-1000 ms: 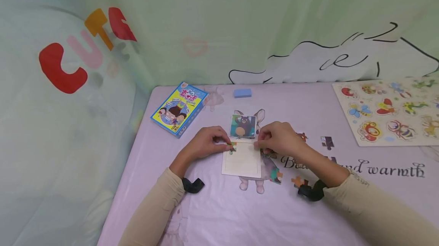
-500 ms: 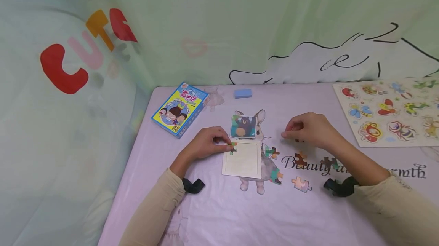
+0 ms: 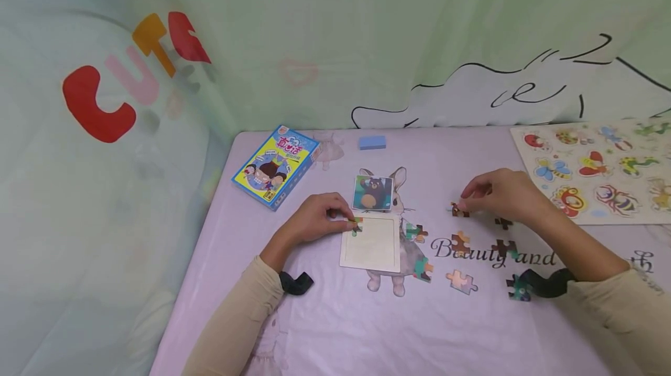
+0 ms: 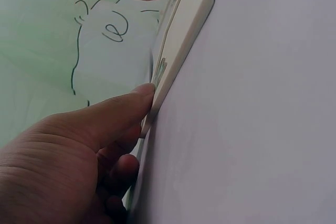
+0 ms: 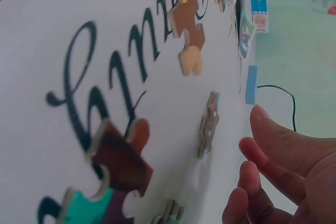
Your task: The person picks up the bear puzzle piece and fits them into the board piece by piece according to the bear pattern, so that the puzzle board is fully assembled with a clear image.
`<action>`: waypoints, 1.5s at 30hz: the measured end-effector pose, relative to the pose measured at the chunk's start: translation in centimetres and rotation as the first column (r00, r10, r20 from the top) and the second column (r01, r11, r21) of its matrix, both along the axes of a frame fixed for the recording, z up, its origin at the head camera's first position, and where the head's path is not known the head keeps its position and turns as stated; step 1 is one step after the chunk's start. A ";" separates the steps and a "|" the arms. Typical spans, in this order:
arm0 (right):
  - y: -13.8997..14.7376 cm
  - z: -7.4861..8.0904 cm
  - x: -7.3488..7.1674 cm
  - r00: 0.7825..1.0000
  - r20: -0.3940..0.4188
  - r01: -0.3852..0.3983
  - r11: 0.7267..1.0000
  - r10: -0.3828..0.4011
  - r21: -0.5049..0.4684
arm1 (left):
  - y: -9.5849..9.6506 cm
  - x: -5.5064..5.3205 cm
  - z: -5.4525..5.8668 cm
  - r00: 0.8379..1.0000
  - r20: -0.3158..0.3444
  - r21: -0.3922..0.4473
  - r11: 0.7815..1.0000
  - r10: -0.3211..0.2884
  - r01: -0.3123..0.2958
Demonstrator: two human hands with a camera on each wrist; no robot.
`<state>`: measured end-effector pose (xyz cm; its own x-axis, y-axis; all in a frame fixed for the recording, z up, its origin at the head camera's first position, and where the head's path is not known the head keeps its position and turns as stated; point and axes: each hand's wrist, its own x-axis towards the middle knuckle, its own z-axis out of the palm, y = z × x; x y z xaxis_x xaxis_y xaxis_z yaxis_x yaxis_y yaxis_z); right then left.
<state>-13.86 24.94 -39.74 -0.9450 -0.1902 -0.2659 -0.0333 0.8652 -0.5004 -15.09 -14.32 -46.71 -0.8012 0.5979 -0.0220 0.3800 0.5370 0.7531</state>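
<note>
left hand pinches the puzzle tray by its corner; right hand (grip loosely parted) hovers near a piece.

Black script on the lilac tablecloth reads "Beauty and", then "th" farther right. The pale hanging cloth bears "C", "U", "T" and a partly folded red letter. The card box says "真心话"; its smaller print is illegible.
</note>
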 end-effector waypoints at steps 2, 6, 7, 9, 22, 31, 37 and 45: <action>0.3 -0.3 0.0 1.000 0.004 -0.003 1.000 0.003 0.002 | 0.0 0.0 0.0 1.000 -0.001 0.000 1.000 0.000 0.000; 0.6 -0.7 -0.1 1.000 0.003 -0.014 1.000 0.014 0.007 | 0.0 0.0 0.0 1.000 -0.004 -0.002 1.000 -0.004 0.004; 0.7 -0.8 -0.2 1.000 0.004 -0.015 1.000 0.015 0.009 | 0.0 0.0 0.0 1.000 -0.004 -0.001 1.000 -0.004 0.004; 0.7 -1.0 -0.2 1.000 0.004 -0.020 1.000 0.020 0.010 | 0.0 -0.1 0.0 1.000 -0.002 -0.005 1.000 -0.003 0.003; 0.9 -1.9 -0.3 1.000 0.025 -0.020 1.000 0.020 0.011 | 0.1 -0.1 -0.1 1.000 0.007 -0.004 1.000 -0.006 0.006; 0.8 -1.9 -0.4 1.000 0.026 -0.016 1.000 0.016 0.008 | 0.1 -0.1 -0.1 1.000 0.003 -0.010 1.000 -0.005 0.006; 0.7 -1.9 -0.3 1.000 0.010 -0.003 1.000 0.003 0.005 | 0.1 -0.1 0.1 1.000 0.003 -0.012 1.000 -0.003 0.003; 0.7 -1.3 -0.2 1.000 0.004 -0.021 1.000 0.021 0.003 | 0.1 -0.1 0.0 1.000 0.003 -0.010 1.000 -0.001 0.001</action>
<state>-14.05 25.62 -41.02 -0.9399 -0.2091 -0.2700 -0.0497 0.8660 -0.4976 -15.18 -14.26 -46.67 -0.8006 0.5984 -0.0305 0.3783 0.5444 0.7487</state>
